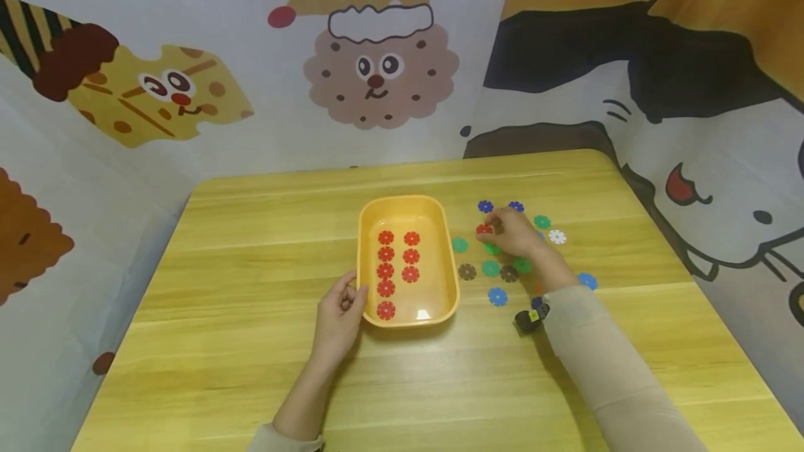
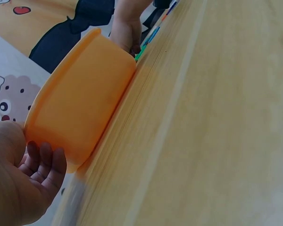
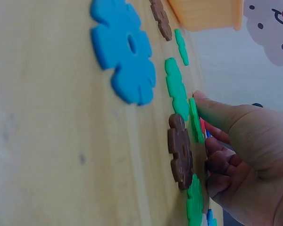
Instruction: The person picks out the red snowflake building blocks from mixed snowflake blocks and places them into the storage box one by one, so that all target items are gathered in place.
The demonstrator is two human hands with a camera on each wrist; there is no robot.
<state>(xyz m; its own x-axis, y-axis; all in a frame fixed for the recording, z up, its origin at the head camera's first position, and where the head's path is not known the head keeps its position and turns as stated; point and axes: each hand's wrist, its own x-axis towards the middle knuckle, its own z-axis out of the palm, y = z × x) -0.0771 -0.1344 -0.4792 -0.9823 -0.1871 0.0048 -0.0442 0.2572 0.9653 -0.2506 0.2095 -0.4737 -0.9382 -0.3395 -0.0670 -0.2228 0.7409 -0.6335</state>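
Observation:
A yellow-orange plastic tray point(image 1: 433, 298) holds several red flower-shaped discs point(image 1: 386, 270) in two columns. My left hand point(image 1: 339, 316) grips its near left side, thumb at the rim, and in the left wrist view the fingers point(image 2: 46, 165) curl against the outer wall. Right of the tray, my right hand point(image 1: 516, 232) pinches a red notched disc point(image 1: 484, 229) between thumb and fingers, low over the table. In the right wrist view this hand point(image 3: 254, 155) largely hides the red disc, with a green disc point(image 3: 195, 120) beside the thumb.
Loose discs lie around the right hand: blue point(image 1: 497, 296), brown point(image 1: 467, 271), green point(image 1: 490, 268), white point(image 1: 557, 236) and dark blue point(image 1: 486, 206). A small black device point(image 1: 531, 318) sits at the right wrist. Behind the wooden table point(image 1: 251, 243) hangs a cartoon-printed cloth point(image 1: 251, 152).

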